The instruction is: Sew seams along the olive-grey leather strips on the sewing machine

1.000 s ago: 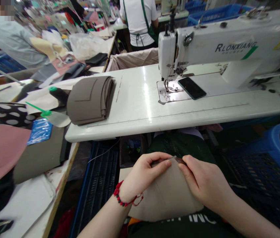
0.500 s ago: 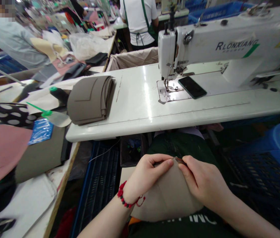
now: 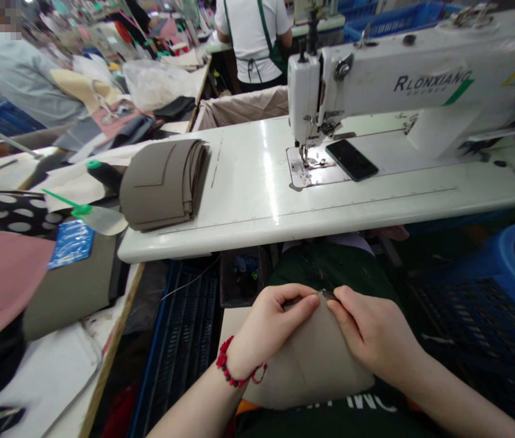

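Observation:
Over my lap, a beige-grey fabric piece hangs from both hands, its light side facing up. My left hand, with a red bead bracelet at the wrist, pinches the far edge between thumb and fingers. Close beside it, my right hand pinches the same edge, fingertips nearly touching the left ones. A small dark bit of the piece shows between the fingertips; its details are too small to tell. Ahead stands a white sewing machine, with a phone lying by its needle plate.
A stack of grey-brown fabric pieces sits at the left of the white machine table. A green-tipped bottle and blue packet lie further left. Blue baskets stand right and below left. Other people work beyond.
The view shifts slightly. Both hands keep their pinch on the fabric edge, with hardly any visible movement.

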The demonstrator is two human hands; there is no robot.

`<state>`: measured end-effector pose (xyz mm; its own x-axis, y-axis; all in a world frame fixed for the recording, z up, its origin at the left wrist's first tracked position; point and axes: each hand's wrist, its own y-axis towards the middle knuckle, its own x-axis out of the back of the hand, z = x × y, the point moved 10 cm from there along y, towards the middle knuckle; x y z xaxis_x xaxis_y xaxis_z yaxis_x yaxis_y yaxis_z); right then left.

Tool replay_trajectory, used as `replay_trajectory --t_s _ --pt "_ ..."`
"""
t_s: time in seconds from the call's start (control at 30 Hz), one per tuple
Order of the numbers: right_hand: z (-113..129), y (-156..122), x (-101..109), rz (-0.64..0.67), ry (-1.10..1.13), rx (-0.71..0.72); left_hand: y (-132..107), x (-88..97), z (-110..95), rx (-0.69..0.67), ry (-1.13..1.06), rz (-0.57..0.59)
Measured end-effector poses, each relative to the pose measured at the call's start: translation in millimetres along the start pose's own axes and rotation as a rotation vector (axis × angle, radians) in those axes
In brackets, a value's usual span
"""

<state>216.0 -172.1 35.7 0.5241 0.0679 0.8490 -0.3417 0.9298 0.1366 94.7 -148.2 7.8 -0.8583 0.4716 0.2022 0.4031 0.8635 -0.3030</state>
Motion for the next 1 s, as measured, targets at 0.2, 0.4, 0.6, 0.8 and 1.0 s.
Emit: replay_trajectory --t_s 0.2,0.4,0.6,0.8,1.0 --pt "-3.2 -2.0 -4.2 0.003 0.004 -0.005 0.6 1.6 2.6 0.009 0.006 -0.011" --pt "-5.5 -3.7 0.8 0.003 -0.011 -0.026 -0.7 3.0 1.3 0.021 -0.004 -0.009" --pt "-4.5 -4.5 5.0 0.026 -0.089 -0.044 -0.6 3.4 0.9 0.019 -0.008 -0.014" --pt "-6.1 -2.5 2.3 0.049 -0.119 -0.046 -1.4 3.2 0.2 0.013 0.005 -0.014" --pt "-6.9 -3.9 -2.1 0.034 -0.083 -0.046 -1.8 3.5 0.8 0.013 0.01 -0.007"
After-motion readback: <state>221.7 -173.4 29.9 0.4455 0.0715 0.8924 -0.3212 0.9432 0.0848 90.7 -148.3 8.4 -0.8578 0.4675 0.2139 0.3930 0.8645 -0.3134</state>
